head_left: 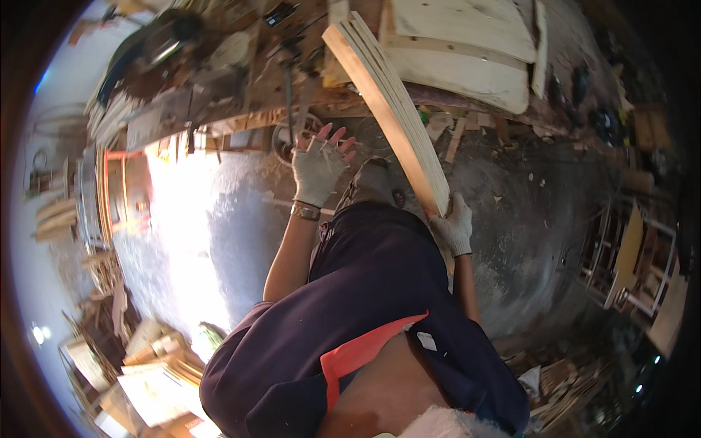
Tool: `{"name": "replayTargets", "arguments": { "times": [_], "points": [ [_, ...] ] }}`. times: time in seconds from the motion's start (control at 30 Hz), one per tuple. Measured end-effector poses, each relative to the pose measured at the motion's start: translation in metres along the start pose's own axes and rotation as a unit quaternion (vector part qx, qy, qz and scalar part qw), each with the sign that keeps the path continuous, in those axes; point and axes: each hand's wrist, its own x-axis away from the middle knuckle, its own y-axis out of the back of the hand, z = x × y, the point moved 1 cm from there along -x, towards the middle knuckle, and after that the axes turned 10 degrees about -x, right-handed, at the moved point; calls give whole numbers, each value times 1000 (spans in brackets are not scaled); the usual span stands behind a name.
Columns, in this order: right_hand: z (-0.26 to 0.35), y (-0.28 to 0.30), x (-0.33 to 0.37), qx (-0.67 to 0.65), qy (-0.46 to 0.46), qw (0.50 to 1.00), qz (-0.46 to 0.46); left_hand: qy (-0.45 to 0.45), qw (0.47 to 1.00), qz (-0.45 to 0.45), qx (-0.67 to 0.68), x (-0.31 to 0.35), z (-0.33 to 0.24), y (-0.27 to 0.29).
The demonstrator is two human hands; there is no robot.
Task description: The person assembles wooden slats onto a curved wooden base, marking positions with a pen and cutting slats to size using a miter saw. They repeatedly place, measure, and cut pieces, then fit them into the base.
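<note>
My right hand [454,225], in a pale knitted work glove, grips the near end of a long wooden board [391,117]. The board slopes up and away to the left, its far end over the workbench edge. Lines run lengthwise along one side; I cannot tell whether it is one grooved piece or several stacked strips. Left of the board, my left hand [321,164] is raised with fingers spread and bare fingertips showing from a similar glove. Nothing is in it, and a watch [305,212] sits on that wrist.
Across the top runs a cluttered wooden workbench [241,120] with tools. Pale flat wooden panels [460,69] lie on it, right of the board. A metal-framed rack [635,255] stands at the far right. Cut panels [157,394] are piled at the lower left, scrap wood [573,387] at the lower right.
</note>
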Motion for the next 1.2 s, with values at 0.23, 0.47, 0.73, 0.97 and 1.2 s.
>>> {"name": "replayTargets", "arguments": {
  "times": [0.23,0.47,0.73,0.97,1.2],
  "points": [
    [36,-57,20,20,208,969,133,-83,990,-92,71,61,-7,62],
    [136,-177,17,64,314,927,195,-247,940,-236,-4,158,-61,168],
    [256,-325,33,137,283,928,198,-200,778,-523,-285,324,-158,314],
    [320,-384,19,180,306,920,164,-161,741,-552,-346,394,-216,395],
    [399,-425,-54,184,385,896,125,-172,751,-501,-394,313,-290,388]
  ]
}}
